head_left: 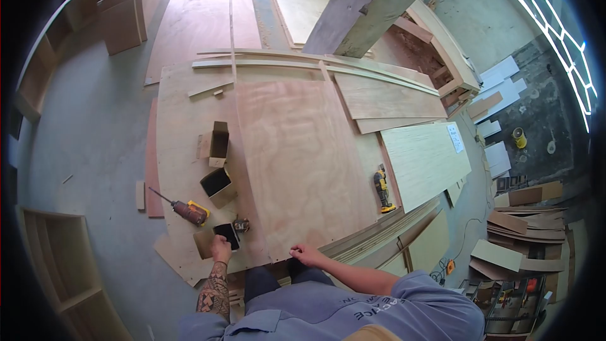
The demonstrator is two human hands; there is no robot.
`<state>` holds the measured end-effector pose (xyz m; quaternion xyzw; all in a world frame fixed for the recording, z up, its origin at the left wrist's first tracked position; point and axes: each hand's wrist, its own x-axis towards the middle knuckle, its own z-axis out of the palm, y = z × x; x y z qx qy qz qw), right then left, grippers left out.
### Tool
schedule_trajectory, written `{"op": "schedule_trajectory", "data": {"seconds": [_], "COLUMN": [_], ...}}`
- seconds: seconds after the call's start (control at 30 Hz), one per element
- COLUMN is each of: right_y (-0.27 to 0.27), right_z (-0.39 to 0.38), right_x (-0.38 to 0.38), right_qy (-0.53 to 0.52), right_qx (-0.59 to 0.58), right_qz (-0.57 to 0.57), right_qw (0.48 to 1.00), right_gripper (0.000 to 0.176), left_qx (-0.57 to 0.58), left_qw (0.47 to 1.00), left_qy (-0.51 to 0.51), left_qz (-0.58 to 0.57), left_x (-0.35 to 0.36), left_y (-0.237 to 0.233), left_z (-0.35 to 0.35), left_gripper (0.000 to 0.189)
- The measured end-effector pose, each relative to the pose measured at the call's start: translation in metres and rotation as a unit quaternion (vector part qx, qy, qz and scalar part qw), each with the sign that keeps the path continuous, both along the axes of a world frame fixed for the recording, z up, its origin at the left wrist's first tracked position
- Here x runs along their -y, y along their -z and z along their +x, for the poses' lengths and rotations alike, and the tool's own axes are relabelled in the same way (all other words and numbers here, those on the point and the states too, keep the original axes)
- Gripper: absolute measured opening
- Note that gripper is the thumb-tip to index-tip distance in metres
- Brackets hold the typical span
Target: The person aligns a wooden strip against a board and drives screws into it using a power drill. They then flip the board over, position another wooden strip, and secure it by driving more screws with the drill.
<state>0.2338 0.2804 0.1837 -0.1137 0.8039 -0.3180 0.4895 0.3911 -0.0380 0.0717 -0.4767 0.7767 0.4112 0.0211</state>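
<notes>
My left hand (221, 249) is at a small open cardboard box (204, 244) with a dark inside, near the bench's front left. Its fingertips are hidden at the box's opening. At the front edge of a large plywood panel (303, 151), my right hand (305, 254) has its fingers drawn together. Whatever they pinch is too small to make out. Two more open cardboard boxes, one upright (219, 143) and one tilted (218, 186), stand farther back. Beside them lies a red and yellow cordless drill (189, 212) with a long bit. A small metallic item (241, 225) sits right of the nearest box.
A yellow and black power tool (382, 189) lies right of the panel. Long wood strips (303, 65) cross the far end. More plywood sheets (426, 161) lie to the right, near a concrete pillar (366, 6). Wooden shelving (63, 259) stands left; offcuts (527, 230) are piled right.
</notes>
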Motion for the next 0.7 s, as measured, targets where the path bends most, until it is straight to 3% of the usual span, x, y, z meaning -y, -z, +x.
{"op": "schedule_trajectory", "data": {"seconds": [0.13, 0.2, 0.27, 0.3, 0.37, 0.4, 0.43, 0.47, 0.5, 0.57, 0.63, 0.67, 0.7], "right_y": [0.003, 0.010, -0.022, -0.025, -0.029, -0.027, -0.026, -0.026, -0.026, -0.051, -0.059, -0.070, -0.079], "right_z": [-0.004, -0.004, -0.003, -0.004, -0.008, -0.008, -0.008, -0.008, -0.010, -0.014, -0.021, -0.022, -0.024], "right_x": [0.043, 0.078, 0.119, 0.135, 0.159, 0.168, 0.170, 0.169, 0.168, 0.164, 0.150, 0.143, 0.136], "right_qy": [-0.018, 0.103, 0.219, 0.215, 0.298, 0.310, 0.310, 0.284, 0.259, 0.260, 0.190, 0.194, 0.200], "right_qx": [0.052, 0.241, 0.344, 0.354, 0.524, 0.537, 0.535, 0.519, 0.499, 0.450, 0.406, 0.398, 0.389], "right_qz": [-0.002, 0.015, -0.011, -0.013, -0.157, -0.177, -0.183, -0.164, -0.145, -0.113, -0.098, -0.111, -0.125], "right_qw": [0.998, 0.965, 0.913, 0.910, 0.782, 0.764, 0.764, 0.790, 0.814, 0.847, 0.888, 0.890, 0.891], "right_gripper": [0.046, 0.044, 0.057, 0.057, 0.060, 0.054, 0.054, 0.051, 0.048, 0.044, 0.037, 0.032, 0.026], "left_qx": [-0.092, -0.169, -0.215, -0.242, -0.254, -0.267, -0.269, -0.251, -0.231, -0.181, -0.106, -0.117, -0.081], "left_qw": [0.990, 0.967, 0.950, 0.942, 0.916, 0.945, 0.945, 0.948, 0.945, 0.964, 0.965, 0.966, 0.974], "left_qy": [-0.078, -0.117, -0.098, -0.072, -0.029, 0.025, 0.030, -0.054, -0.137, -0.187, -0.237, -0.228, -0.147], "left_qz": [0.074, 0.151, 0.204, 0.220, 0.309, 0.188, 0.185, 0.187, 0.189, 0.054, -0.017, -0.013, -0.152], "left_x": [-0.008, -0.021, -0.036, -0.041, -0.053, -0.054, -0.049, -0.042, -0.034, 0.000, 0.039, 0.048, 0.056], "left_y": [-0.033, -0.079, -0.152, -0.178, -0.211, -0.225, -0.230, -0.233, -0.233, -0.196, -0.084, -0.064, -0.048], "left_z": [0.005, -0.009, -0.025, -0.034, -0.047, -0.049, -0.046, -0.042, -0.037, -0.006, 0.042, 0.049, 0.048], "left_gripper": [0.025, 0.025, 0.021, 0.021, 0.022, 0.023, 0.023, 0.024, 0.024, 0.035, 0.059, 0.059, 0.067]}}
